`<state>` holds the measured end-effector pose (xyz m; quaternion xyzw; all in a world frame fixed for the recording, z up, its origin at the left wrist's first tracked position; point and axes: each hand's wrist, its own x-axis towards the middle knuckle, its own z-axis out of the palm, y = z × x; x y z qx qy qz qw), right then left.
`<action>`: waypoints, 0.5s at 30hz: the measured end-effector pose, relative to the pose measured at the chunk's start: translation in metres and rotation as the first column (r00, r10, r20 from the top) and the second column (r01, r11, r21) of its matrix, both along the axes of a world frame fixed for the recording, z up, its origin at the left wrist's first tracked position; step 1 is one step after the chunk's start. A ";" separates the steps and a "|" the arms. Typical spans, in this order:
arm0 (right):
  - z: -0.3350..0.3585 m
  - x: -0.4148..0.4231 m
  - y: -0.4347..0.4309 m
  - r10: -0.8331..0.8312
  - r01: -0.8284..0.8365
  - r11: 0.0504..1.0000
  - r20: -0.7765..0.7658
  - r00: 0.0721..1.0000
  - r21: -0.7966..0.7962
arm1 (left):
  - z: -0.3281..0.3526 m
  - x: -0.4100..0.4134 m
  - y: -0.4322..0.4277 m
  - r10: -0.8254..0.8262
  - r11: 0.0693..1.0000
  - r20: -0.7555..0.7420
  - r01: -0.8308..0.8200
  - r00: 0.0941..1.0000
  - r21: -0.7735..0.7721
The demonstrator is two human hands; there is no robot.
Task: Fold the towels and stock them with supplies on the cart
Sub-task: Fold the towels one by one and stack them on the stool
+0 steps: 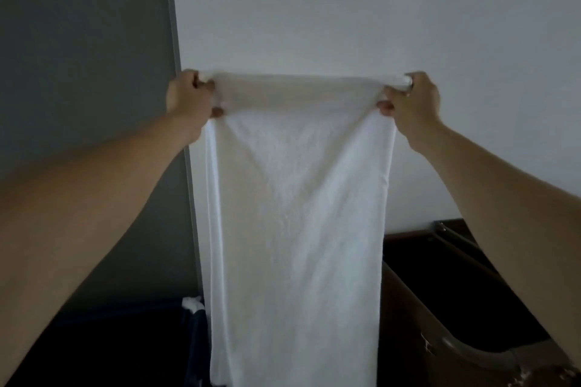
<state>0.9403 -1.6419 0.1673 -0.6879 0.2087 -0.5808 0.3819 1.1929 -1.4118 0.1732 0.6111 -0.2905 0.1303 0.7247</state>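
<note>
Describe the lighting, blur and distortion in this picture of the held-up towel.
Head view: dim, flat light with no glare; the white towel is the brightest thing, faintly shaded along its top fold; the left hand and right hand look slightly soft; the lower corners sink to near-black; the wide lens slants the grey panel and stretches the forearms.

Plain indoor room: white wall [345, 9], grey panel [88, 78].

A white wall [345, 9] meets a grey panel [78, 72] on the left, in dim light.
</note>
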 end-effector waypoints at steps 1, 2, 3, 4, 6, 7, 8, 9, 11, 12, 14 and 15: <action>0.011 -0.001 -0.002 -0.004 0.006 0.999 0.044 0.999 -0.037 | 0.016 -0.001 0.000 -0.001 0.999 0.035 0.002 0.999 -0.036; 0.019 -0.004 -0.005 -0.003 0.008 0.998 0.075 0.997 -0.070 | 0.029 -0.003 0.002 0.003 0.999 0.064 0.000 0.998 -0.054; 0.026 -0.007 -0.007 0.005 0.004 0.995 0.096 0.995 -0.098 | 0.039 -0.003 0.004 0.012 0.998 0.092 -0.006 0.996 -0.063; 0.030 -0.010 -0.009 0.021 -0.008 0.992 0.109 0.994 -0.123 | 0.045 -0.006 0.008 0.016 0.998 0.107 -0.009 0.994 -0.059; 0.031 -0.016 -0.012 0.054 -0.037 0.986 0.101 0.993 -0.165 | 0.047 -0.013 0.014 0.032 0.998 0.130 -0.026 0.991 -0.053; 0.028 -0.018 -0.013 0.063 -0.046 0.983 0.090 0.994 -0.178 | 0.044 -0.015 0.016 0.041 0.998 0.138 -0.033 0.990 -0.060; 0.025 -0.022 -0.014 0.070 -0.054 0.981 0.082 0.994 -0.187 | 0.040 -0.018 0.020 0.039 0.998 0.141 -0.031 0.989 -0.062; 0.021 -0.026 -0.014 0.078 -0.062 0.980 0.076 0.994 -0.189 | 0.035 -0.020 0.023 0.024 0.998 0.145 -0.015 0.989 -0.060; 0.013 -0.036 -0.012 0.091 -0.079 0.980 0.060 0.994 -0.183 | 0.023 -0.029 0.035 -0.029 0.999 0.150 0.034 0.988 -0.029; 0.007 -0.043 -0.010 0.094 -0.085 0.980 0.045 0.995 -0.179 | 0.016 -0.036 0.044 -0.057 0.998 0.142 0.059 0.988 -0.008; -0.007 -0.060 -0.001 0.099 -0.098 0.979 -0.001 0.995 -0.178 | 0.000 -0.053 0.065 -0.113 0.994 0.118 0.111 0.987 0.023; -0.014 -0.070 0.005 0.104 -0.108 0.977 -0.029 0.994 -0.182 | -0.009 -0.061 0.076 -0.147 0.989 0.104 0.144 0.984 0.043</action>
